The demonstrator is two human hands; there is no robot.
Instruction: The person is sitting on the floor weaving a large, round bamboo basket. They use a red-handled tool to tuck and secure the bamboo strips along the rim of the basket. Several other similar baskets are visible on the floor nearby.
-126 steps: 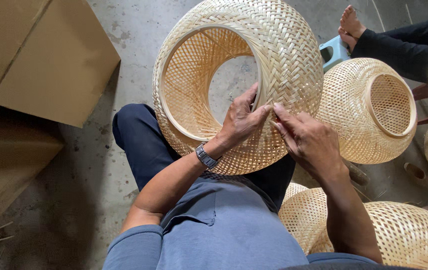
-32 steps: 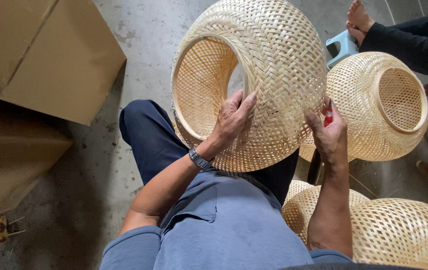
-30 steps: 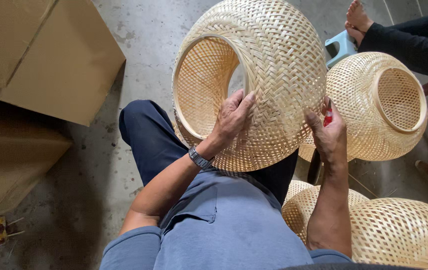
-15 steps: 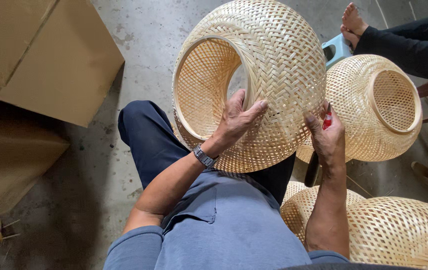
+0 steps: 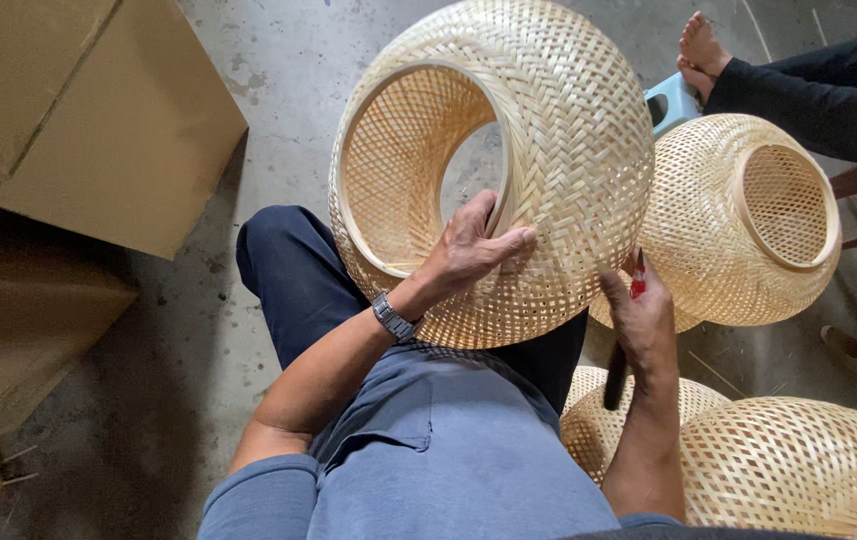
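Observation:
A large round woven bamboo shade (image 5: 569,150) rests on my lap with its wide opening turned to the left. My left hand (image 5: 469,250), with a watch on the wrist, grips the shade's rim at the lower edge, thumb inside the opening and fingers spread on the weave. My right hand (image 5: 639,310) is at the shade's lower right side, closed on a small tool (image 5: 616,375) with a black handle and a red part near the fingertips. The tool's tip is hidden against the weave.
Cardboard boxes (image 5: 79,120) lie on the concrete floor to the left. More woven shades stand to the right (image 5: 749,220) and by my right knee (image 5: 789,460). Another person's leg and bare foot (image 5: 699,45) rest by a blue stool (image 5: 674,100) at top right.
Since 4.2 s ago the shade has turned and my right hand has left the rim for the shade's right side, holding the tool. Over the last second my left fingers shifted slightly.

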